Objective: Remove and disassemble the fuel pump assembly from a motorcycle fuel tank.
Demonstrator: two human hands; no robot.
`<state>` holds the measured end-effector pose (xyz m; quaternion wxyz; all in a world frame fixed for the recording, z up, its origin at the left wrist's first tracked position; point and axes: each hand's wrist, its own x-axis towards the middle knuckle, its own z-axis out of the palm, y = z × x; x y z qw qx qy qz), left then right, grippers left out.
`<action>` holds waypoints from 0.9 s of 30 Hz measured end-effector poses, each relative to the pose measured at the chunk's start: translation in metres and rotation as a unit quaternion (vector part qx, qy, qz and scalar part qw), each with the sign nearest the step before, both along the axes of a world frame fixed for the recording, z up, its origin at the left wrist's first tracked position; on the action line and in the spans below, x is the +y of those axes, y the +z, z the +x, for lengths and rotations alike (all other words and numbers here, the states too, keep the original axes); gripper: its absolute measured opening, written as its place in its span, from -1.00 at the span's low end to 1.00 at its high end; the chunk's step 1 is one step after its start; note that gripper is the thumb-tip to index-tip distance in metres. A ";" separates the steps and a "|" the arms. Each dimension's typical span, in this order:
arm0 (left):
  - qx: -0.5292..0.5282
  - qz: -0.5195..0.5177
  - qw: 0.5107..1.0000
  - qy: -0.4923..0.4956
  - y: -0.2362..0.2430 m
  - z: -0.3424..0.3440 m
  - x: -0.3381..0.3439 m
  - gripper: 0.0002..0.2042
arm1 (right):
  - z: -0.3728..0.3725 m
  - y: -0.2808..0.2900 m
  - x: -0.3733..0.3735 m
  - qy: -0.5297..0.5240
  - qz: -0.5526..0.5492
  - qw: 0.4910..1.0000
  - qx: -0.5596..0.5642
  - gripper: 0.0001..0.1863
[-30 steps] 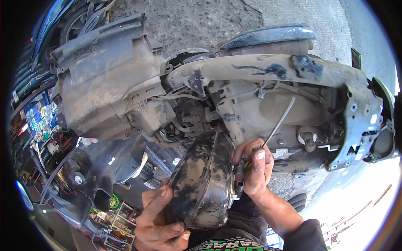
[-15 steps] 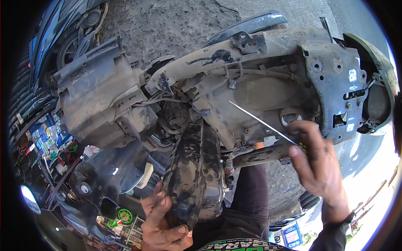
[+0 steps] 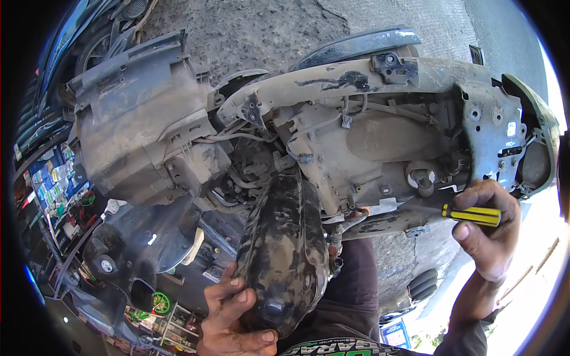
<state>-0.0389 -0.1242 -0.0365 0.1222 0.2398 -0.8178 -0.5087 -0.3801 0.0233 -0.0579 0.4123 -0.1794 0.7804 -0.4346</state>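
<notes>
My left hand [image 3: 234, 323] is closed around the near end of a long, black, dirt-caked tank-like part [image 3: 285, 255]. The part slopes up from my lap, its far end against the motorcycle's frame beam. To the right, my right hand [image 3: 491, 234] pinches a screwdriver [image 3: 474, 215] by its yellow-and-black handle. Its shaft is blurred and hard to make out. This hand hovers over the lower frame rail, apart from the dusty scooter underbody [image 3: 380, 139]. A round pipe end [image 3: 423, 181] shows just left of the hand.
A dusty plastic housing [image 3: 142, 118] stands at the left, with hoses and wiring beside it. Dark body panels [image 3: 136, 237] lie below it. A green wheel [image 3: 160, 302] and shelves of goods [image 3: 50, 184] are at the lower left. Rough pavement [image 3: 249, 35] lies beyond.
My right hand has moved right and turned, so the screwdriver handle now shows and its shaft no longer points across the underbody. The black part has rolled slightly in my left hand.
</notes>
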 end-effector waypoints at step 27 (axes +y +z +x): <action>-0.053 0.140 0.978 0.143 0.010 -0.008 0.032 -0.75 | 0.073 -0.083 -0.100 -0.286 -0.165 0.897 -0.293 -0.73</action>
